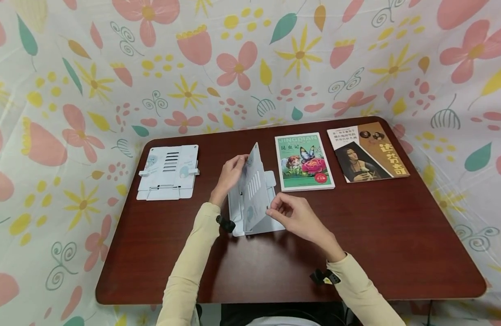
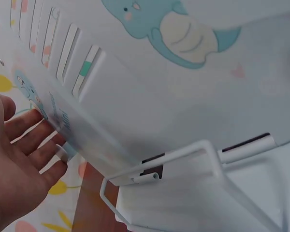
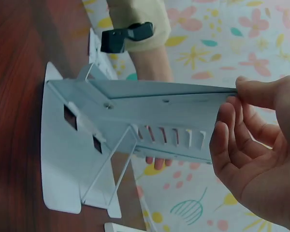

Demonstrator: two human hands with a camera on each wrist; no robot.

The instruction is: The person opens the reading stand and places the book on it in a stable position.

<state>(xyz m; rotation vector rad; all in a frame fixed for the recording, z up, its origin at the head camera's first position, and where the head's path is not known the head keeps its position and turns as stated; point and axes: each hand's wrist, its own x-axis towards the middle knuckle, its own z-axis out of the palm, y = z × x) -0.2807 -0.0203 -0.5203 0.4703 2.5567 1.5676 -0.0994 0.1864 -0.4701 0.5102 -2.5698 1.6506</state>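
Note:
A white metal book stand [image 1: 254, 192] with slots and a blue cartoon print stands on the table, its back panel [image 3: 169, 113] raised from the base plate [image 3: 63, 169]. My right hand [image 1: 301, 217] pinches the edge of that panel between thumb and fingers, plainly seen in the right wrist view [image 3: 266, 130]. On the other side my left hand [image 1: 230, 179] has its relaxed fingers [image 2: 31, 140] at the panel's far edge. A bent wire support [image 3: 118, 166] runs between panel and base. In the left wrist view a wire bar [image 2: 169, 159] stands at the panel's foot.
A second white book stand [image 1: 169, 172] lies folded flat at the table's left. To the right are a green-covered book [image 1: 305, 160] and a brown and white book [image 1: 368, 151] with a portrait. A flower-patterned cloth [image 1: 242, 68] hangs behind the brown table [image 1: 380, 240].

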